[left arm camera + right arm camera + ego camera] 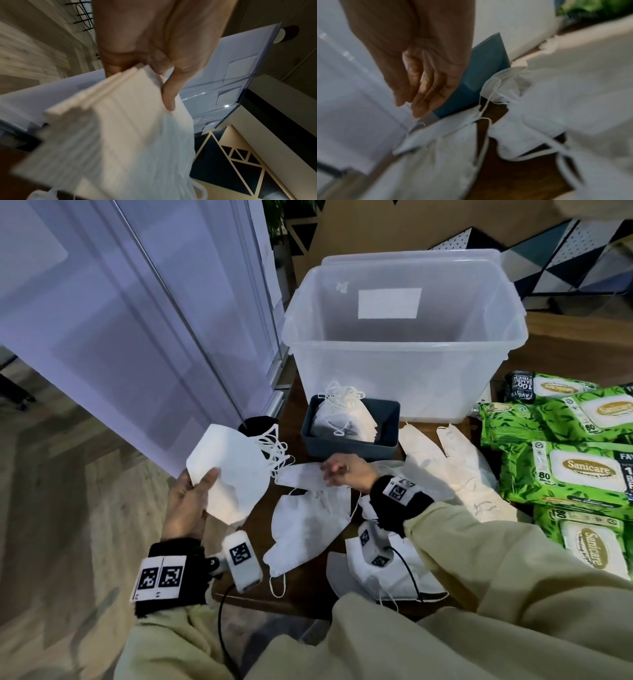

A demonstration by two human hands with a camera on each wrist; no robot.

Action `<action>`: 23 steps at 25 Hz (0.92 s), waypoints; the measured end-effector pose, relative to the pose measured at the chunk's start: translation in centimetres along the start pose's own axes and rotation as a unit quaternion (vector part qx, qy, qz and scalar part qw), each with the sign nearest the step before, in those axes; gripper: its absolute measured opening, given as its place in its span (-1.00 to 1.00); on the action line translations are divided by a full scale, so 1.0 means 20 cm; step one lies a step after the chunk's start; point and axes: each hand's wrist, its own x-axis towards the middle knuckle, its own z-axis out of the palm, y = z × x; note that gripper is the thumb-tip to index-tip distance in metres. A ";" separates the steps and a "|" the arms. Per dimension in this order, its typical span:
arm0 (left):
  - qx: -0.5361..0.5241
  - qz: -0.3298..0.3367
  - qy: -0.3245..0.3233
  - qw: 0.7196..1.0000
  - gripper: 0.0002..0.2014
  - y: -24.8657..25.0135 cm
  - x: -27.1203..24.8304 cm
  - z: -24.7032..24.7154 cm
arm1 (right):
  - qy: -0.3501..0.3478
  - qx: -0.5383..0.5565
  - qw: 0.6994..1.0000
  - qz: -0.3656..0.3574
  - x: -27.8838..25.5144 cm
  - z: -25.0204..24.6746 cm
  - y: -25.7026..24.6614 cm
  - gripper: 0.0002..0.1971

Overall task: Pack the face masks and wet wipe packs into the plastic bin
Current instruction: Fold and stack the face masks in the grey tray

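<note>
My left hand (191, 501) grips a stack of folded white face masks (233, 467) just off the table's left edge; the left wrist view shows the thumb (169, 94) pressed on the stack (120, 121). My right hand (342, 470) hovers with relaxed fingers (423, 88) over loose masks (308, 525) spread on the table, holding nothing. The clear plastic bin (404, 345) stands at the back and looks empty. Several green wet wipe packs (565, 470) lie at the right.
A small blue-grey tray (387, 440) with more masks stands in front of the bin. The bin's lid (411, 256) leans behind it. More masks (455, 474) lie beside the wipes. A white panel (137, 320) stands close on the left of the wooden table (255, 529).
</note>
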 end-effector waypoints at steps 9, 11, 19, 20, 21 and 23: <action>-0.021 -0.020 0.016 0.999 -0.77 -0.02 0.02 -0.02 | -0.095 -0.446 0.889 -0.052 0.18 0.44 0.01 -0.39; -0.018 -0.020 0.024 0.999 -0.80 -0.03 0.01 -0.03 | -0.101 -0.479 0.872 -0.030 0.20 0.43 0.03 -0.30; -0.026 -0.040 0.037 0.998 -0.83 -0.07 -0.02 -0.10 | -0.112 -0.325 0.938 0.037 0.15 0.17 0.02 -0.67; -0.032 -0.038 0.040 0.998 -0.80 -0.07 -0.02 -0.11 | -0.071 -0.257 0.963 0.037 0.12 0.09 0.01 -0.78; -0.037 -0.039 0.046 0.997 -0.77 -0.08 -0.02 -0.12 | -0.020 -0.199 0.979 0.037 0.07 0.01 0.02 -0.83; -0.042 -0.046 0.059 0.996 -0.75 -0.09 -0.02 -0.14 | 0.042 -0.149 0.987 0.041 -0.04 -0.14 0.05 -0.91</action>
